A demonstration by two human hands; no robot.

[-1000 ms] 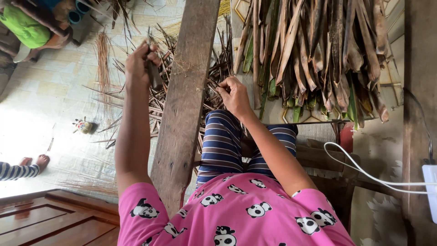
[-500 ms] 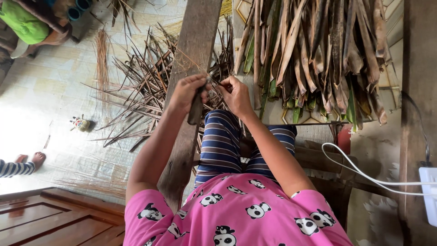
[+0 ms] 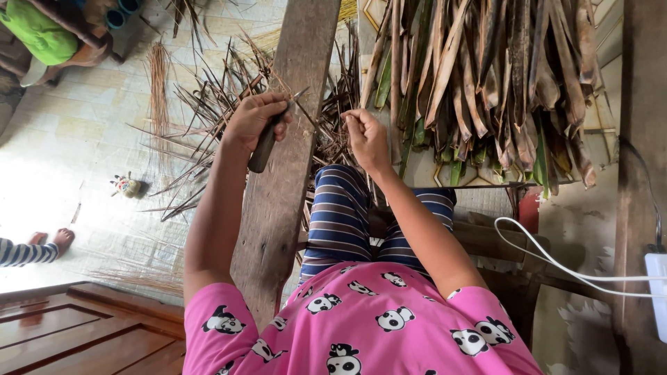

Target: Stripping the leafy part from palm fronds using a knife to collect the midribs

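Tiled floor (image 3: 76, 139) below, w/ dark leaf scraps (image 3: 208, 111) strewn over it and a tall wooden plank (image 3: 278, 187) rising past the person's knee. Left hand (image 3: 256, 119) is fisted round a dark-handled knife (image 3: 267, 142), blade tip up, just in front of the plank. Right hand (image 3: 366, 137) pinches a thin leaf strip (image 3: 309, 114), fingers pressed together, near the knife. Bundle of dried leaves (image 3: 486, 83) leans behind, right side.

Setting: pale tiled floor (image 3: 76, 146), brightly lit at left, strewn with dry leaf strips (image 3: 208, 118). A wooden post (image 3: 285, 173) rises at centre; a second wooden post (image 3: 643, 139) stands at right. Brown wooden panelling (image 3: 76, 326) lies lower left. A white cable (image 3: 556, 260) runs to a white socket block (image 3: 656, 292).
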